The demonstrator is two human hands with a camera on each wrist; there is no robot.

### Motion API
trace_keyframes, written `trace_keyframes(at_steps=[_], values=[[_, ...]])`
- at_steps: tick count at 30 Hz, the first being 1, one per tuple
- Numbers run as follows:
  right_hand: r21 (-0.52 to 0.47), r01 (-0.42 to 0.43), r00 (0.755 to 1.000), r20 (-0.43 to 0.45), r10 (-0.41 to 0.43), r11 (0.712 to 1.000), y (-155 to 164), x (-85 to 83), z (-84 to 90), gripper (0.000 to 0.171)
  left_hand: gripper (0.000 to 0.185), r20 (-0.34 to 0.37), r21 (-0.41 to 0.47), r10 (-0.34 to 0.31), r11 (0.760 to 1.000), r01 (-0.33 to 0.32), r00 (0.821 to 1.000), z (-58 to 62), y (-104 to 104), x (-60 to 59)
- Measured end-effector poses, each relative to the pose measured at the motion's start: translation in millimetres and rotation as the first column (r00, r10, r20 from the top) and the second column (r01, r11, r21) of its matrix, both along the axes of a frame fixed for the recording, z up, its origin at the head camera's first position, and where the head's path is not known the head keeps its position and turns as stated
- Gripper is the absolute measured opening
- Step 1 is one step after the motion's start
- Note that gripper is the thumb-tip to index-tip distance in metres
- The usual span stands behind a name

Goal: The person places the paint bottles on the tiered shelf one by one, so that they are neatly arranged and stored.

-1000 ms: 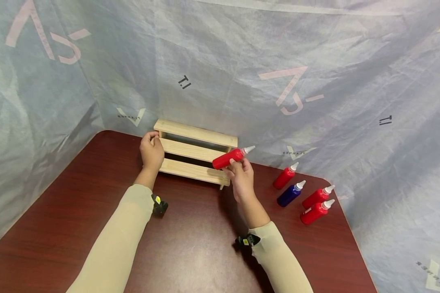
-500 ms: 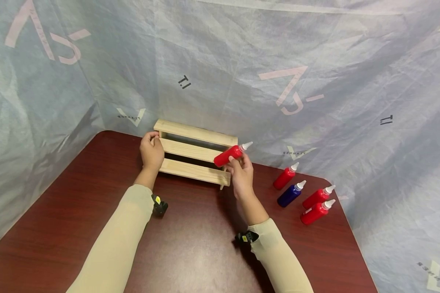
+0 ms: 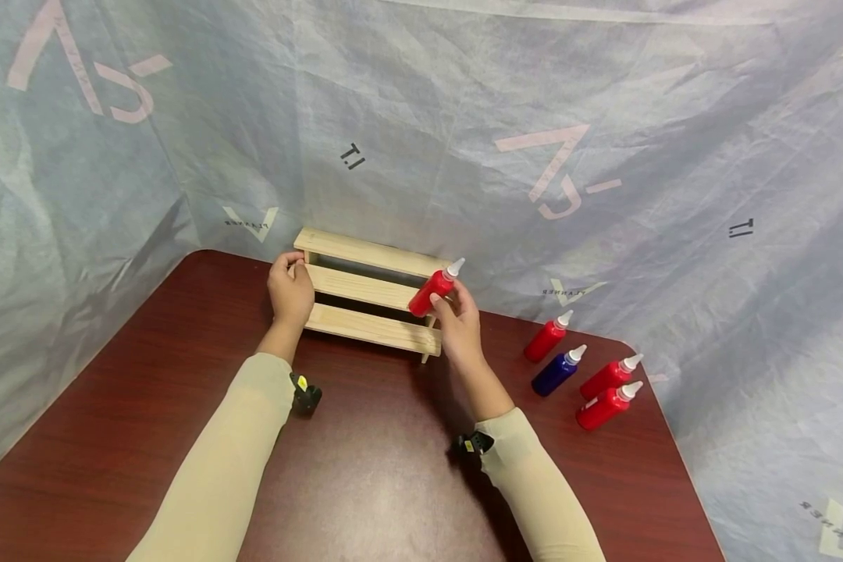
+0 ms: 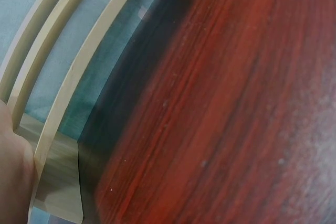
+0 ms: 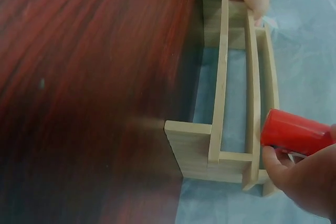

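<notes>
A three-tier wooden shelf rack (image 3: 368, 285) stands against the back sheet. My left hand (image 3: 291, 297) grips its left end, fingers curled behind the side; in the left wrist view only part of that hand (image 4: 16, 177) shows at the edge. My right hand (image 3: 461, 324) holds a red squeeze bottle (image 3: 430, 293) with a white pointed cap, tilted to the upper right. The bottle's base overlaps the right end of the middle shelf in the head view. In the right wrist view, the red bottle (image 5: 296, 132) has its bottom beside the shelf boards, thumb along it.
To the right on the dark red wooden table (image 3: 365, 468) stand several more squeeze bottles: a blue one (image 3: 553, 375) and red ones (image 3: 545, 340). A grey printed sheet (image 3: 407, 117) hangs behind the table and along its sides.
My right hand has moved slightly up and left, turning the red bottle more upright over the right end of the rack. My left hand stays on the rack.
</notes>
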State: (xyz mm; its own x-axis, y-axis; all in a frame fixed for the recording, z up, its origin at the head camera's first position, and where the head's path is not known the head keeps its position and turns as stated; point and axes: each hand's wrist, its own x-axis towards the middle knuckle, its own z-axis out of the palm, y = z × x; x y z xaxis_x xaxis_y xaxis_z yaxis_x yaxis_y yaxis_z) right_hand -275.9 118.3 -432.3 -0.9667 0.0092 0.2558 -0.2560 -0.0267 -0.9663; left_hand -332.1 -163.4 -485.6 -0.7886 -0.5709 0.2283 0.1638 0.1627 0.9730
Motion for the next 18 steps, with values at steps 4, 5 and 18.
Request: trace_keyframes(at_steps=[4,5,18], values=[[0.069,-0.065,0.998,-0.022,0.066,0.996,2.7,-5.4,-3.0,0.049,0.027,-0.004,-0.002,0.000,1.000,0.000,1.000,-0.4,-0.2,0.5],[0.085,-0.081,0.996,-0.027,0.084,0.993,3.2,-6.6,-3.6,0.049,0.027,-0.005,-0.002,-0.002,1.000,0.002,1.000,-0.8,-0.5,0.7],[0.197,-0.136,0.986,-0.071,0.153,0.971,6.4,-20.1,-3.7,0.051,0.026,-0.001,-0.007,0.000,1.000,0.000,1.000,-2.5,-1.0,-0.8]])
